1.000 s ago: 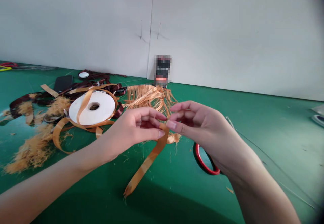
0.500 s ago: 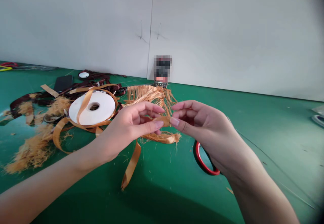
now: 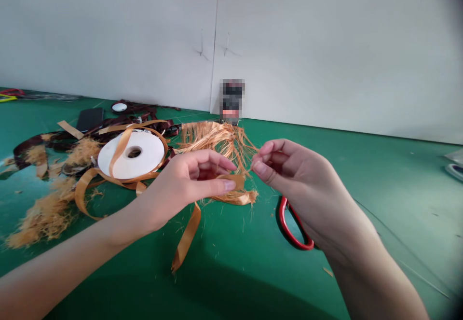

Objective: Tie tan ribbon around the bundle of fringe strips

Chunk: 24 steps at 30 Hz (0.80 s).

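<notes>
One orange ribbon strip point(image 3: 188, 235) hangs above the table's point(image 3: 361, 175) middle, its top end pinched in the left hand's point(image 3: 184, 185) grip, steadying it while the right hand's point(image 3: 296, 180) grip nips a fine thread point(image 3: 249, 171) off that end; frayed fibres point(image 3: 217, 139) lie behind.

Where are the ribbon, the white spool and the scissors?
ribbon point(image 3: 185, 239): head view, on the hanging strip.
white spool point(image 3: 148, 159): head view, on its flat top face.
scissors point(image 3: 288, 231): head view, on the red handle loop.
</notes>
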Available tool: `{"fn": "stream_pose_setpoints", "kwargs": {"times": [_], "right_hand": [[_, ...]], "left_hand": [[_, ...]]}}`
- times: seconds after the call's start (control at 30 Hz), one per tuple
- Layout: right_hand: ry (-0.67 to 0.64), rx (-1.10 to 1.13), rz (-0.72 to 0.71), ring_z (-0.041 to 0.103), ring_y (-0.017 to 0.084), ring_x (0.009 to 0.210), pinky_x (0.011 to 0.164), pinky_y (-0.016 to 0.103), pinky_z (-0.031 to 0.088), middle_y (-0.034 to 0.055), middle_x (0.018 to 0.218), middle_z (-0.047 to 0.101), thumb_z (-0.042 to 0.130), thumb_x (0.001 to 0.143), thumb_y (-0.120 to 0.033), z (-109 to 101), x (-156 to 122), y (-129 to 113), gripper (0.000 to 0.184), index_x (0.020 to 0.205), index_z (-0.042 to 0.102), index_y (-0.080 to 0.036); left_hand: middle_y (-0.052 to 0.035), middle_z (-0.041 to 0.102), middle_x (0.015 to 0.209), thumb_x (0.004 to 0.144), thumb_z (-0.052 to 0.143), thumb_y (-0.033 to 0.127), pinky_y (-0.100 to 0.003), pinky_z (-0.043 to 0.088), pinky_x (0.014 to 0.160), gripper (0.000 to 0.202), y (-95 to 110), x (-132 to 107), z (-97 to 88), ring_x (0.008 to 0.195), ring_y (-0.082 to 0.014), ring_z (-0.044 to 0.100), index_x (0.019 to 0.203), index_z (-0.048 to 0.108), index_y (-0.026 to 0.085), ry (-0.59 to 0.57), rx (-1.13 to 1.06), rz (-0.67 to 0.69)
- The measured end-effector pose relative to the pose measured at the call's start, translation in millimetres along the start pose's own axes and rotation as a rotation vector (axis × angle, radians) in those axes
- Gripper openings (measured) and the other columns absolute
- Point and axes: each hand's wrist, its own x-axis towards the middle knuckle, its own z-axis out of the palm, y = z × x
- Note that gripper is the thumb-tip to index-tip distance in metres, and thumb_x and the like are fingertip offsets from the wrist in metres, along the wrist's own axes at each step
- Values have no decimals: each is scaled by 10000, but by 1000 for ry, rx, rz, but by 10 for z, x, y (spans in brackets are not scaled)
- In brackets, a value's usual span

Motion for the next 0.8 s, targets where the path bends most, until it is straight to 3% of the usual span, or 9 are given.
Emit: {"fn": "stream_pose_setpoints", "kwargs": {"times": [0.27,0.47,0.6,0.7,0.8], "right_hand": [[81,-56,-48,613,120,713,694,252,514,-10,746,614,680,796,-209,11,3,3,145,816,536,-209],[216,-105,-114,630,143,758,681,268,521,14,819,654,694,803,-316,-20,5,18,167,861,569,-223],[82,-127,-12,650,153,759,658,269,537,42,852,700,683,791,-479,-6,-13,-10,310,918,598,-210],[-87,-63,115,683,176,807,686,286,563,38,888,722,777,705,-430,28,-37,-31,399,978,579,-216],[-121,3,136,697,168,788,691,284,567,18,842,733,769,729,-364,49,-50,-36,368,994,562,-215]], "left_hand": [[56,634,662,732,787,232,-153,470,583,158,61,-25,23,626,-68,586,843,676,209,-8,61,-32],[30,666,764,744,779,274,-196,511,660,172,19,-19,15,735,-111,636,871,678,219,12,44,-8],[21,691,908,771,759,295,-223,518,800,168,-16,-1,15,907,-137,647,913,687,238,90,-7,80],[13,700,929,785,744,300,-243,517,821,158,-19,11,21,926,-148,649,919,690,236,96,-27,72],[16,701,930,785,746,299,-235,515,800,162,-25,16,27,905,-141,650,924,689,238,76,-30,51]]}}
